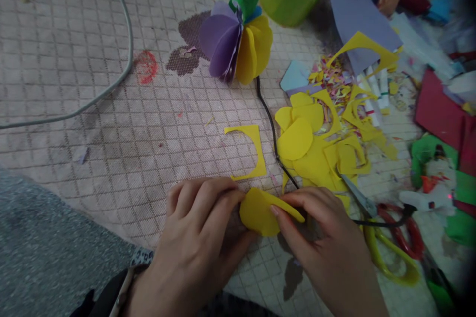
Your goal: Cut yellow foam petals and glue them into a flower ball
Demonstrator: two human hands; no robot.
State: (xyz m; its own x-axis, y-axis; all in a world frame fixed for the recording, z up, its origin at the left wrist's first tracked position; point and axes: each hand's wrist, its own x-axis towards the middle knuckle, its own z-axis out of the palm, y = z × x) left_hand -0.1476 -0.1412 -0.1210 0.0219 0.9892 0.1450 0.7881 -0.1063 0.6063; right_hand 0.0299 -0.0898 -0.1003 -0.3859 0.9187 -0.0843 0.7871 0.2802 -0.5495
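Both hands hold one workpiece: a round, folded piece of yellow paper, located at the near side of the tabletop, which is covered by a pale checked cloth. The right part of the workpiece stands raised as a flap.

Left hand: the grip is closed on the left side of the workpiece, with the index finger at the upper left edge and the thumb at the lower edge.

Right hand: the grip pinches the raised flap between thumb and index finger.

Adjacent items: a U-shaped yellow paper offcut lies flat just beyond the left fingertips. A pile of yellow paper cutouts lies beyond the right hand. A thin black cable runs along the left side of the pile. A pair of metal scissors with a red and a yellow handle lies to the right of the right hand.

Far side: a purple-and-yellow paper ball with a green leaf is positioned near a light green cup.
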